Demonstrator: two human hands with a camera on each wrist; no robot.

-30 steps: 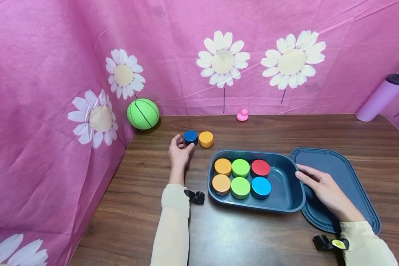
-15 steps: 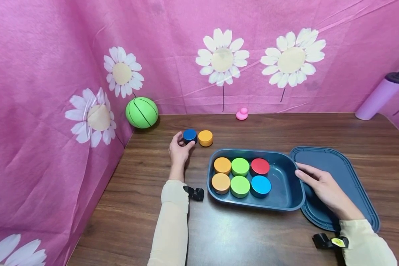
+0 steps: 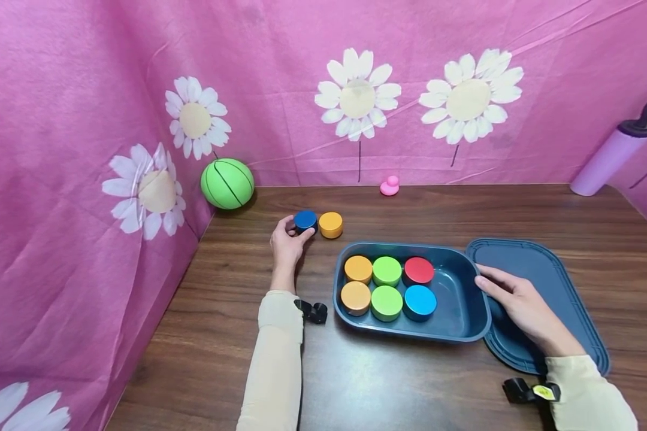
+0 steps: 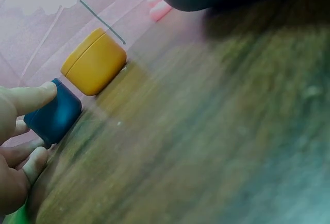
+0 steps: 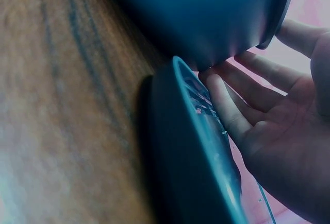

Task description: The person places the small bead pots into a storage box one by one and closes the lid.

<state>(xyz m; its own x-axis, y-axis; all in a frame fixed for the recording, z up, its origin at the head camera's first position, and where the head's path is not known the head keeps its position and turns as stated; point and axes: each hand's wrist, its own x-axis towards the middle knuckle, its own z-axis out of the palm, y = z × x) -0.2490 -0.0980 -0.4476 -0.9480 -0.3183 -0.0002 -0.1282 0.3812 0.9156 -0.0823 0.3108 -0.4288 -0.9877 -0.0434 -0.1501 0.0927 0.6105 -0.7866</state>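
In the head view my left hand [image 3: 287, 244] holds a small dark blue round lidded container [image 3: 305, 221] standing on the table. In the left wrist view the thumb lies on the front of the blue container [image 4: 58, 112], with other fingers curled at its side. A yellow round container [image 3: 331, 225] stands just right of it. My right hand [image 3: 523, 305] grips the right end of a dark blue open box [image 3: 458, 329], thumb at the rim. Against the outer wall of the box [image 5: 206, 18] lie the fingertips in the right wrist view.
Two orange [image 3: 358, 269], two green [image 3: 386, 302], one red [image 3: 419, 270] and one light blue round container [image 3: 420, 302] stand in the box. Its lid [image 3: 566, 311] lies at right. A green ball [image 3: 227, 184], pink duck [image 3: 390, 186] and purple pump [image 3: 611, 158] stand behind.
The head view has shifted slightly. Both hands keep their places, the left at the dark blue container and the right at the box's end.
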